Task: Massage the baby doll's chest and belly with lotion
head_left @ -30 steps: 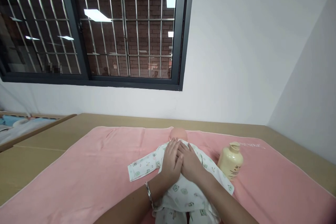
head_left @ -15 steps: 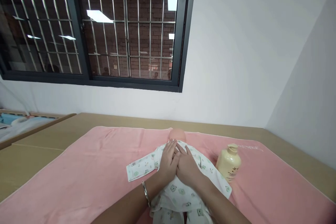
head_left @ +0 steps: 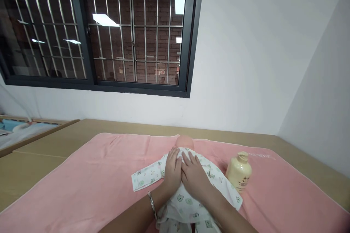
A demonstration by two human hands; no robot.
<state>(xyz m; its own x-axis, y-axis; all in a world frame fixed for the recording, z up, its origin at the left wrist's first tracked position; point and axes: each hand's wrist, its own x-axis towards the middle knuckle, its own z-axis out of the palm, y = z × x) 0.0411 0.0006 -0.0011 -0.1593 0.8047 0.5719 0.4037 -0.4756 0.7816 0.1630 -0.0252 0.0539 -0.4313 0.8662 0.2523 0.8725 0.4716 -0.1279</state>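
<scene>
A baby doll (head_left: 185, 141) in a white printed romper (head_left: 188, 204) lies on a pink towel (head_left: 90, 174), head towards the wall. My left hand (head_left: 172, 170) and my right hand (head_left: 194, 176) lie flat side by side on the doll's chest, fingers together and pointing at the head. Neither hand grips anything. A metal bangle (head_left: 151, 204) sits on my left wrist. The romper's empty sleeve (head_left: 146, 176) spreads out to the left. Only the top of the doll's head shows.
A cream pump bottle (head_left: 239, 172) stands on the towel just right of the doll. The towel covers a tan table (head_left: 35, 160) set against a white wall below a barred window (head_left: 109, 29). A wooden-framed cot (head_left: 24, 133) sits at far left.
Both hands have slid slightly up the doll's chest towards the head while staying pressed flat. The view has shifted a little; the bottle has not moved.
</scene>
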